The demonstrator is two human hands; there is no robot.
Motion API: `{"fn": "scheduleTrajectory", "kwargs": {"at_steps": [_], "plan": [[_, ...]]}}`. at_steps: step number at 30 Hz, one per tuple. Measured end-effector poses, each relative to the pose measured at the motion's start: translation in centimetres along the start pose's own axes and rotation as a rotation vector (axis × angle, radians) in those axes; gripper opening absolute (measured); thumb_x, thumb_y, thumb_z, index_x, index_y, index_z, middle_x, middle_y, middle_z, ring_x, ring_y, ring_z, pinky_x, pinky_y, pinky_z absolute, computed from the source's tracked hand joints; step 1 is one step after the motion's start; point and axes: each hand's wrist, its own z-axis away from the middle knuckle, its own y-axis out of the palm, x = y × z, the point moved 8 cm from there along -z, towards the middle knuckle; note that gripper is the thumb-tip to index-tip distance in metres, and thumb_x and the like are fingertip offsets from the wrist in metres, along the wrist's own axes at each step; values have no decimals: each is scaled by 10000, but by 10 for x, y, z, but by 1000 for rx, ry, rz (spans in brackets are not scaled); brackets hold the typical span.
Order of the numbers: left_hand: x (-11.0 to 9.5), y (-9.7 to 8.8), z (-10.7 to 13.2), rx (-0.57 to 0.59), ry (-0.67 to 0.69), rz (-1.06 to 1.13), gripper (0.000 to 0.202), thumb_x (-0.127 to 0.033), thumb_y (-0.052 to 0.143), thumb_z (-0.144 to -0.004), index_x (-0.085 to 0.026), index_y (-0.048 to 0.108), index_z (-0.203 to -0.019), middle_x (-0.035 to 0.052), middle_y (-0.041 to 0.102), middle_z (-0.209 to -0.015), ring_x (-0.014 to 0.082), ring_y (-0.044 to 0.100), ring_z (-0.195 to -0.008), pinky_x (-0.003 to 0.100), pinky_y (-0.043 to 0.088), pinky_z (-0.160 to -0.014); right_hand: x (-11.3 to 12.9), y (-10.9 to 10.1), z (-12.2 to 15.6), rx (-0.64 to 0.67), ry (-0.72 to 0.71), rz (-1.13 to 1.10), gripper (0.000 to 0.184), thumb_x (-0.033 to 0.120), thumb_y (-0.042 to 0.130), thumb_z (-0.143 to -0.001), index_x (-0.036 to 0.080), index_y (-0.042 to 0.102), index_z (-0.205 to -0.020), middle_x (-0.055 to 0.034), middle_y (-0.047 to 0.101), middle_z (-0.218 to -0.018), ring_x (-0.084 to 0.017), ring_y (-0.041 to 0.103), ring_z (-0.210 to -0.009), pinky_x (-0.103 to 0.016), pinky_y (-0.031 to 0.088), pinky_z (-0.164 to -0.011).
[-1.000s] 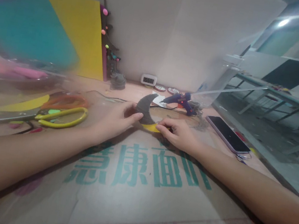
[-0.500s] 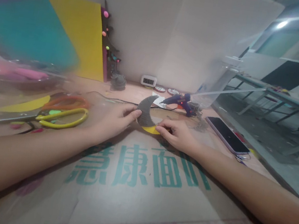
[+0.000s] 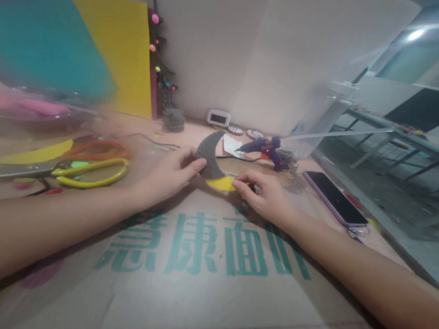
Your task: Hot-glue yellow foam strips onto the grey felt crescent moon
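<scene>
A crescent-shaped piece (image 3: 209,154) is held up just above the table in the head view. Most of it is covered in dark grey, ribbed like wound yarn, while its lower right end is bare yellow. My left hand (image 3: 180,172) is closed on the grey left side, thumb in front. At the yellow end, my right hand (image 3: 262,196) pinches with thumb and forefinger; those fingers hide the tip, and whether a strand is also between them cannot be made out. A blue glue gun (image 3: 262,147) with a small red light rests just behind the crescent.
Large scissors (image 3: 92,168) and a yellow cut piece (image 3: 36,152) lie left. At the back stand coloured sheets (image 3: 131,60), a decorated dark branch (image 3: 163,73) and a small clock (image 3: 219,118). A phone (image 3: 335,199) lies near the table's right edge.
The crescent has shifted slightly left and turned, showing more of its yellow end. My left hand moved a little left with it; my right fingers remain at the yellow end.
</scene>
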Motion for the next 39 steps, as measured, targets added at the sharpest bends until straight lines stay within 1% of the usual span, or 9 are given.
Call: {"fn": "scheduleTrajectory", "kwargs": {"at_steps": [10,15,20,25,29,32,35,37,39], "plan": [[-5,3,3,33,-64,-28,296,-454,541,-863,-175,599,-944,8,613,-794,149,547,-683,245,412,-609,11,-4,6,-77,-157,99,187,312,588,-892,155,661,-819,-2,653,-664,-90,543,-553,-204,394,-552],[-7,5,5,36,-60,-28,447,-490,602,-811,-194,563,-1144,34,654,-959,202,617,-874,276,465,-731,30,5,12,-33,-377,289,217,335,556,-918,175,662,-818,-16,673,-701,-115,567,-618,-239,393,-615],[-6,12,5,119,-57,-111,346,-504,546,-840,-190,609,-971,58,695,-990,238,636,-931,324,480,-805,52,11,20,-12,-564,394,233,314,512,-949,165,675,-874,-32,665,-705,-133,575,-653,-258,400,-632],[-9,10,7,97,-68,-182,353,-497,553,-826,-188,633,-975,57,708,-989,240,634,-918,335,490,-811,62,12,24,-1,-652,427,232,315,517,-952,151,672,-897,-33,641,-695,-128,551,-633,-258,379,-608],[-11,2,6,10,-64,-147,274,-401,588,-805,-194,666,-967,27,718,-998,222,635,-923,311,486,-840,63,12,26,35,-663,385,274,380,523,-946,142,655,-907,-42,641,-713,-140,550,-650,-266,390,-626],[-2,-3,5,-61,-121,-35,268,-411,626,-782,-196,685,-932,30,724,-957,214,640,-882,292,493,-794,57,8,25,6,-627,359,244,371,517,-946,157,633,-931,-43,645,-747,-155,556,-697,-283,403,-671],[15,-4,4,-90,-228,124,338,-488,618,-782,-185,671,-923,36,702,-829,195,631,-743,283,492,-659,45,1,21,-96,-544,373,185,340,541,-928,175,606,-982,-59,651,-842,-188,572,-814,-320,423,-759],[19,-6,3,-100,-233,161,356,-526,613,-781,-175,653,-827,28,663,-750,176,610,-703,263,477,-621,37,-3,17,-167,-474,373,219,340,570,-906,172,591,-1045,-86,644,-939,-216,568,-918,-351,436,-827],[21,-10,3,-144,-241,186,368,-540,629,-762,-176,603,-716,20,622,-678,164,589,-663,251,467,-589,27,-3,12,-162,-385,371,255,341,588,-892,170,588,-1081,-111,627,-1028,-236,556,-997,-374,441,-873]]}}
